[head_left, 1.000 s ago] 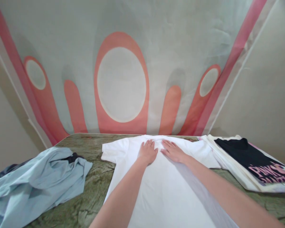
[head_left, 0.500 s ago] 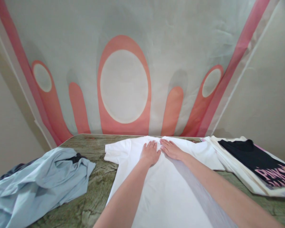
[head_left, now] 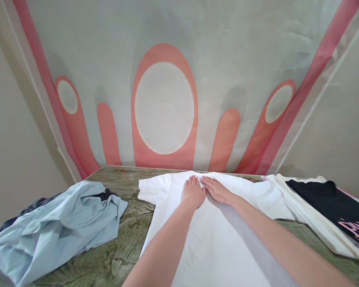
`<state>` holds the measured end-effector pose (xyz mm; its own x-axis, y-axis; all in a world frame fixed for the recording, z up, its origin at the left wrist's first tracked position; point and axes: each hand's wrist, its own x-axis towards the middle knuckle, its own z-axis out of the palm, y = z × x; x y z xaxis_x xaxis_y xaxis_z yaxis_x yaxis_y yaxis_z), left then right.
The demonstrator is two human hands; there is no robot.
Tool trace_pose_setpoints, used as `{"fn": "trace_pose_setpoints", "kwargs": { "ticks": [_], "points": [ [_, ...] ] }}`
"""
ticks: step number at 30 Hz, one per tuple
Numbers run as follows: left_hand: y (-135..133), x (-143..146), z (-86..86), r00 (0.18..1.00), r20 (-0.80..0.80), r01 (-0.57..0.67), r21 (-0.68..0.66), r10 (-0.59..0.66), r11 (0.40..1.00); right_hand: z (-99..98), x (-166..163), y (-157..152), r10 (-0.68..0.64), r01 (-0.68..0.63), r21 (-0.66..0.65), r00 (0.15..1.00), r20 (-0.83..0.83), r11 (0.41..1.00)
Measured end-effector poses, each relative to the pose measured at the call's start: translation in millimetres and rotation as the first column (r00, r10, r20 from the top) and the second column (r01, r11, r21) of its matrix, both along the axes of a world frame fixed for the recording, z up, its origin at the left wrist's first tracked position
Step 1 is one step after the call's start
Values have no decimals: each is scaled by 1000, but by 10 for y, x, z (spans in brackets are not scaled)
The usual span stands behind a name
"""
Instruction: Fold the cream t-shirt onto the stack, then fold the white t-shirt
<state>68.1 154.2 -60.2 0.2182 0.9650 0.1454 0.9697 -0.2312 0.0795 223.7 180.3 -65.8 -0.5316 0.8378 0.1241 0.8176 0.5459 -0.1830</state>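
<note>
Head view: white T-shirt (head_left: 209, 247), centre of wood-patterned table (head_left: 134, 225), lying spread, collar (head_left: 198, 174) pointing far, long axis running far to near. We are resting left hand (head_left: 194, 192) and right hand (head_left: 217, 190) flat below the collar, unclenched. Blue-grey cloth (head_left: 68, 223), left, lying crumpled; folded stack (head_left: 312, 227), right, bearing black shirt (head_left: 326, 199).

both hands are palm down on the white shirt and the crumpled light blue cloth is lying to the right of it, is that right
Not quite: the crumpled light blue cloth lies to the left of the white shirt, as the head view shows. The left hand and right hand are indeed palm down on the shirt.
</note>
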Motion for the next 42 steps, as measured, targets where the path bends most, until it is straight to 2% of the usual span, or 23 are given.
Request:
{"fn": "trace_pose_setpoints", "kwargs": {
  "ticks": [2, 7, 10, 12, 17, 21, 25, 30, 33, 35, 39, 42],
  "points": [
    [-2, -1, 6, 1000, 6, 3, -12, -3, 1000, 9, 15, 23, 16, -16, -33, 1000, 7, 999],
    [-14, -12, 10, 999, -4, -32, -32, 32, 999, 30, 197, 194, -182, 187, -65, 980, 84, 980],
    [-21, -25, 7, 999, -3, -51, -27, 51, 998, 11, 196, 181, -268, 273, -43, 959, 92, 961],
    [-26, -28, 8, 998, 0, -56, -20, 56, 998, -18, 129, 87, -271, 273, -17, 959, 76, 962],
    [-42, -14, 9, 999, 7, -53, -25, 54, 998, -67, -29, -215, -142, 144, -29, 988, 56, 989],
    [-45, -61, -14, 998, 10, -55, -46, 56, 997, -46, -8, -276, -176, 180, -44, 981, 83, 983],
    [-7, -323, -6, 993, 0, -119, -74, 119, 990, -61, 33, -250, -189, 194, -41, 978, 90, 980],
    [66, -809, 120, 977, -57, -210, -76, 205, 975, -107, 28, -246, -192, 195, -29, 978, 76, 980],
    [65, -875, 187, 962, -92, -263, -71, 257, 962, -100, 13, -252, -190, 193, -27, 979, 70, 981],
    [23, -777, 185, 968, -115, -229, -25, 224, 973, -77, 2, -260, -191, 193, -28, 980, 61, 981],
    [-130, -476, 86, 992, -123, -7, 11, 8, 1000, -2, -28, -298, -191, 192, -33, 981, 28, 981],
    [-195, -382, 16, 995, -96, 13, -4, -13, 1000, 52, -46, -318, -224, 224, -39, 975, 3, 974]
  ]
}}
